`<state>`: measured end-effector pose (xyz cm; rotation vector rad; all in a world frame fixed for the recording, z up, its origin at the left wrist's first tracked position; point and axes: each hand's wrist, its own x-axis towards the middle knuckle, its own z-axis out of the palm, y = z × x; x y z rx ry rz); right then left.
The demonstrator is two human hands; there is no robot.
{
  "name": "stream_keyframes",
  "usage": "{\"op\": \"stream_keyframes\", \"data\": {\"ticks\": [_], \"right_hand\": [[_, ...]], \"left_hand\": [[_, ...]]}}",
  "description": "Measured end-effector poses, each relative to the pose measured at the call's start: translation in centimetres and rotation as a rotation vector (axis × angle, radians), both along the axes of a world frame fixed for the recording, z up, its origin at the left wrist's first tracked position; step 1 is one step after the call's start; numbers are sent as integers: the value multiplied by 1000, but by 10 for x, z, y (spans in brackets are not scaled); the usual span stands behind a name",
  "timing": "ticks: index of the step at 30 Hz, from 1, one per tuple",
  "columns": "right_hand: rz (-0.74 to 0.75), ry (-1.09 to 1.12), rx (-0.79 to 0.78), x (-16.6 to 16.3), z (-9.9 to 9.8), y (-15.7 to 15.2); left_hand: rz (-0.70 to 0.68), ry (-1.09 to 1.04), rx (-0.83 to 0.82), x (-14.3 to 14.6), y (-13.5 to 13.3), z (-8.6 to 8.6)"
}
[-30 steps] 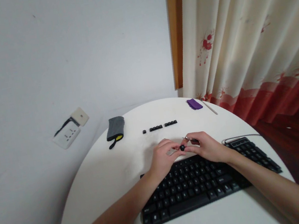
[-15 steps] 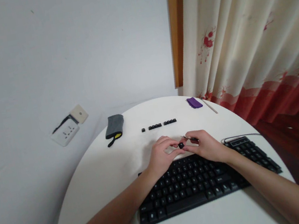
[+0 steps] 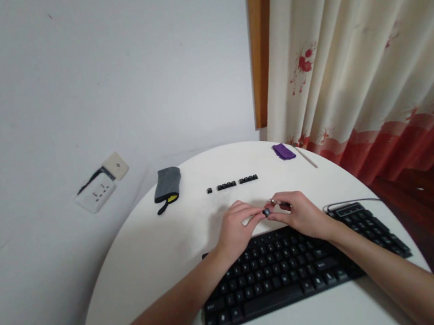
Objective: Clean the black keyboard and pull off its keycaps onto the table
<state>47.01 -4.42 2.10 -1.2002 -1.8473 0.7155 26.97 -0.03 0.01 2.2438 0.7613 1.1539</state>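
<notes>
A black keyboard [image 3: 287, 273] lies on the round white table [image 3: 161, 251] in front of me. Both hands meet just behind its top row. My left hand [image 3: 237, 230] pinches a small black keycap [image 3: 266, 212] at its fingertips. My right hand [image 3: 299, 214] is closed round a thin metal tool whose tip pokes out near the keycap. A row of loose black keycaps [image 3: 232, 184] sits farther back on the table.
A grey and yellow pouch [image 3: 167, 184] lies at the back left, a purple item [image 3: 283, 151] and a thin white stick [image 3: 306, 157] at the back right. A wall socket [image 3: 96, 190] is left of the table. A curtain [image 3: 360, 47] hangs on the right.
The hands stay together behind the keyboard with only small finger shifts; the keycap between them has turned slightly. The view moved a little.
</notes>
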Motion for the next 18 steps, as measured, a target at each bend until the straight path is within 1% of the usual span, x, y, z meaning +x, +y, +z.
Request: {"op": "stream_keyframes", "data": {"ticks": [6, 18], "right_hand": [[-6, 3, 18, 0, -5, 2], [29, -24, 57, -1, -7, 3]], "left_hand": [[23, -13, -19, 1, -2, 1], [27, -48, -10, 1, -2, 2]]}}
